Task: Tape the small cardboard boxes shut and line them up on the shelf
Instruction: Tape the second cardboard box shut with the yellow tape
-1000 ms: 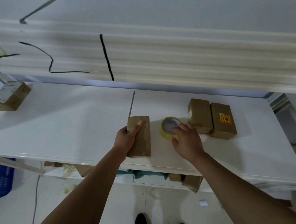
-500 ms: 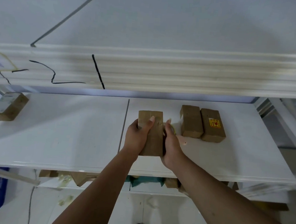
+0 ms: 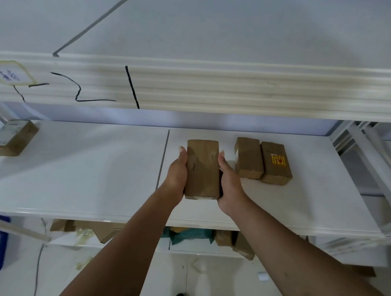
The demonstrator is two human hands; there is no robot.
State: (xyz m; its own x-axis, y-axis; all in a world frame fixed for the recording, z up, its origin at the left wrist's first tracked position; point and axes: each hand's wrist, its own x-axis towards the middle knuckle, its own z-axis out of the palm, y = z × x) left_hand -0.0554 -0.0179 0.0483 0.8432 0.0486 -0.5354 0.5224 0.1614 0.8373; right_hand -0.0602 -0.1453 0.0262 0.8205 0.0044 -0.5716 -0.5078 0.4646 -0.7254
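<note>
The right hand has left the tape roll (now hidden) and joined the left hand; both sets of fingers clasp the box mid-shelf, near the two boxes toward its right edge. Sliding it over carelessly could knock those askew.

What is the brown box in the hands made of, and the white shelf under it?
The small brown box looks like matte cardboard: dull tan faces, with a slight sheen that may be tape. The white shelf looks like smooth, glossy coated board, since light reflects off it; whether it is wood or metal, I cannot tell.
</note>
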